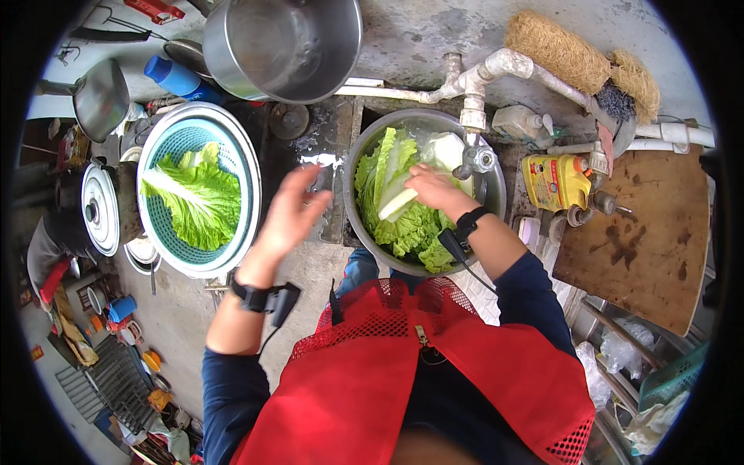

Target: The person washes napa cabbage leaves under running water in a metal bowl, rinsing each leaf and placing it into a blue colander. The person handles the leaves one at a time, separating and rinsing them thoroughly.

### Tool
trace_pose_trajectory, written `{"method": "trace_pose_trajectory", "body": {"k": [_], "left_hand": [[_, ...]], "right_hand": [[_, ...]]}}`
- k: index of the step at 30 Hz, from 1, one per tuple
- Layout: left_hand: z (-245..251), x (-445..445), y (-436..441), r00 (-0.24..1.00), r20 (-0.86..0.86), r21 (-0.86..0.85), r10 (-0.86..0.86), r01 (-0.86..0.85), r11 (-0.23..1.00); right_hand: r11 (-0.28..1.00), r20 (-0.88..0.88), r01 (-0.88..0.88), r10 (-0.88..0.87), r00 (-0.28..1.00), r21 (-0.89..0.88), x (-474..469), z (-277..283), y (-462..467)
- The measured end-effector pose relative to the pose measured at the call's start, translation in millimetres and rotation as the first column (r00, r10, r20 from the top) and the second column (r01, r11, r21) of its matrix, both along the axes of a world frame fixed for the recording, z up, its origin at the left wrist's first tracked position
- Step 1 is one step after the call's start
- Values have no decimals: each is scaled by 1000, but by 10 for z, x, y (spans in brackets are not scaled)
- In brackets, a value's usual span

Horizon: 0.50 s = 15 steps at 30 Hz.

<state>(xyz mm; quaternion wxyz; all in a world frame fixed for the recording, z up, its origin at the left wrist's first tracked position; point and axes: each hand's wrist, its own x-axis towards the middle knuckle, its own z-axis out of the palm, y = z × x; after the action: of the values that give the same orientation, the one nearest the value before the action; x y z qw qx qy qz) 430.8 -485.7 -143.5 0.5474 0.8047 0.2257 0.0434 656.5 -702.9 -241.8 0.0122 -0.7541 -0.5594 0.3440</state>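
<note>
My right hand [435, 185] grips a pale stem of a cabbage leaf [399, 200] over a metal basin [351, 200]. Several green leafy cabbage leaves [401, 237] fill the basin, and a rounded white piece [444, 150] lies at its back under the tap [481, 158]. Empty, with fingers apart, my left hand [295, 210] hangs in the air between the basin and a teal plastic colander [237, 160]. A large leaf [195, 195] with a white rib lies in the colander, which sits inside a pale basin [256, 174].
A big metal pot [285, 46] stands at the back. White pipes [505, 64] run along the wall above a yellow jug [549, 181]. A wooden board [639, 238] leans at right. At far left, another person's sleeve [52, 250] shows near a lidded pot [100, 209].
</note>
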Motion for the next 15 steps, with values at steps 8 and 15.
{"method": "trace_pose_trajectory", "body": {"k": [8,15], "left_hand": [[-693,936,-763,995,-39,-181,-92,84,980],[-729,1386,-882,984,54,-662,171,-93,743]], "right_hand": [[817,-351,568,-504,789,103,51,413,-184],[473,-492,871,-732,471,131,51,433,-161]]}}
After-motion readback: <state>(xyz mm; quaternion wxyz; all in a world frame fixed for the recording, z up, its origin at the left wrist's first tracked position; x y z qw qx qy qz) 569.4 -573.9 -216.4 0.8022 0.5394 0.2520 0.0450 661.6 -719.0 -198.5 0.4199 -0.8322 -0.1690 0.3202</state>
